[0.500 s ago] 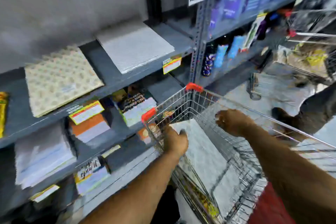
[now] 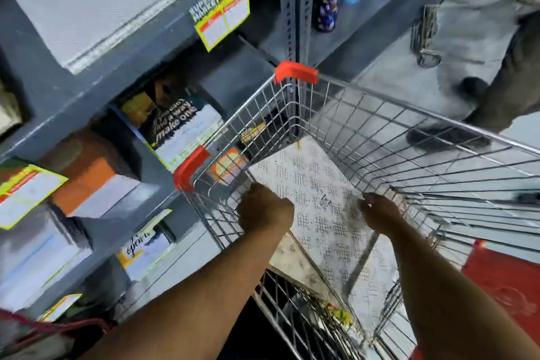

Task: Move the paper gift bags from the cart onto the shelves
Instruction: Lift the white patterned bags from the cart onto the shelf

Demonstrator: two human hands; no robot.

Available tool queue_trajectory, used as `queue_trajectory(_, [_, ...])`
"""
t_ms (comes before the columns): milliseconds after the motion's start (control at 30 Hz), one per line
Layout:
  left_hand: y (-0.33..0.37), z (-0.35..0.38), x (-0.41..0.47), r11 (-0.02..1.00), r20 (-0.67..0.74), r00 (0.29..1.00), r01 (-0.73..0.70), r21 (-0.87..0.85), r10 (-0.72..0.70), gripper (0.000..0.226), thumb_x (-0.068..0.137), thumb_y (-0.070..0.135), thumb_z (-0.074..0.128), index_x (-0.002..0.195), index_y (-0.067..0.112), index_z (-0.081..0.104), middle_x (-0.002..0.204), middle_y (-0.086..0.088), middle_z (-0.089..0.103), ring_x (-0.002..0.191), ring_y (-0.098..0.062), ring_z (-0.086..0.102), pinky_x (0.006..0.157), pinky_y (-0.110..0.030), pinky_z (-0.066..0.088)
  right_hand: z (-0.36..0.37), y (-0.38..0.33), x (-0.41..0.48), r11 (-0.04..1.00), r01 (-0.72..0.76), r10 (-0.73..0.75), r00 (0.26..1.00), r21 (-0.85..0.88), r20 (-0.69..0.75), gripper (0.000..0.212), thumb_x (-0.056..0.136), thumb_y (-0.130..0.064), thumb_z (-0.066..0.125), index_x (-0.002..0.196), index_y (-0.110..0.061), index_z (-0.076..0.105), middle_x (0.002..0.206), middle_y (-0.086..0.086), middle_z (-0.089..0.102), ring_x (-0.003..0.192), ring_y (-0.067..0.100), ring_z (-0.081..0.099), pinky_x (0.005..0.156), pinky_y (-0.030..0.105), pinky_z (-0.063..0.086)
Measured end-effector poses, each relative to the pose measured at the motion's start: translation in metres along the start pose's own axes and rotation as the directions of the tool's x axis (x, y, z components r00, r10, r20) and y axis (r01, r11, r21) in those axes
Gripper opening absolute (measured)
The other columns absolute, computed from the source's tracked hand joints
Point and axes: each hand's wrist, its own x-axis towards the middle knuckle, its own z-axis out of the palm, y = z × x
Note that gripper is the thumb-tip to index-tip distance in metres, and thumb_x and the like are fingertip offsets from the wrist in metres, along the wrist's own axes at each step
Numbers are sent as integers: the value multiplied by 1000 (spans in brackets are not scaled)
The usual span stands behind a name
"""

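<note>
Head view looks down into a wire cart (image 2: 380,137) with red corner caps, parked beside grey shelves (image 2: 87,96). Both hands reach inside it. A flat white gift bag (image 2: 318,193) with a small grid-like print lies in the cart basket, on top of other bags. Left hand (image 2: 264,209) is closed on the bag's left edge, its fingers curled under out of sight. Right hand (image 2: 380,210) rests at the bag's right edge (whether its fingers actually pinch the paper I cannot tell). Stacked flat bags and yellow price tags (image 2: 222,12) fill the shelves.
</note>
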Motion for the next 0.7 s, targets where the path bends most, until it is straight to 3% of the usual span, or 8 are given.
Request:
queue_trajectory(133, [6, 2, 7, 997, -42, 998, -41, 64, 44, 42, 76, 29, 63, 112, 9, 53, 118, -14, 58, 110, -39, 56, 88, -46, 50, 7, 2, 9, 998, -35, 35, 999, 48, 5, 28, 95, -30, 42, 92, -10, 62, 102, 23, 68, 96, 36, 64, 78, 32, 44])
queue_trajectory(233, [6, 4, 7, 977, -64, 976, -210, -34, 208, 32, 76, 11, 55, 107, 4, 51, 112, -18, 56, 105, -39, 54, 82, -43, 46, 12, 1, 15, 989, -84, 84, 996, 124, 5, 25, 92, -27, 45, 96, -12, 65, 86, 13, 68, 74, 27, 63, 66, 28, 42])
queue_trajectory(333, [8, 4, -2, 956, -48, 969, -246, -157, 241, 30, 79, 2, 48, 109, 3, 49, 125, -19, 40, 99, -33, 49, 89, -35, 42, 17, 0, 18, 978, -99, 104, 994, 185, -21, 27, 91, -29, 46, 90, -11, 65, 79, 14, 69, 62, 25, 59, 64, 37, 51])
queue_trajectory(433, [10, 0, -6, 949, -72, 976, -217, -228, 206, 30, 82, 3, 48, 112, 8, 50, 133, -18, 34, 102, -35, 51, 89, -31, 41, 16, 0, 18, 966, -99, 115, 992, 237, -53, 22, 87, -28, 52, 88, -12, 67, 80, 14, 71, 63, 27, 62, 64, 39, 55])
queue_trajectory(533, [10, -7, -7, 943, -78, 991, -131, -305, 112, 32, 84, 5, 46, 116, 10, 47, 121, -16, 55, 106, -37, 56, 87, -39, 48, 14, 1, 9, 960, -91, 110, 992, 266, -57, 23, 88, -25, 52, 97, -13, 70, 85, 13, 71, 76, 33, 68, 73, 41, 57])
queue_trajectory(600, [11, -14, -14, 902, -30, 998, -67, -427, 60, 33, 87, 6, 43, 120, 10, 41, 119, -15, 58, 101, -34, 59, 82, -40, 52, 8, 2, -1, 961, -78, 103, 992, 264, -79, 27, 91, -29, 50, 104, -15, 70, 94, 15, 73, 86, 34, 68, 77, 37, 55])
queue_trajectory(667, [11, -21, -27, 860, -10, 998, -61, -507, 65, 38, 91, 5, 40, 127, 9, 31, 121, -10, 53, 88, -21, 57, 66, -23, 50, -1, 1, -12, 966, -30, 62, 991, 256, -117, 27, 92, -26, 49, 103, -13, 70, 99, 18, 72, 92, 34, 67, 68, 28, 47])
queue_trajectory(700, [11, -24, -34, 843, -19, 997, -76, -533, 78, 43, 92, 3, 39, 132, 9, 25, 124, -8, 49, 88, -17, 55, 66, -14, 46, -9, -1, -19, 964, -7, 43, 991, 265, -129, 26, 92, -22, 49, 100, -10, 70, 95, 19, 72, 92, 34, 67, 64, 26, 42])
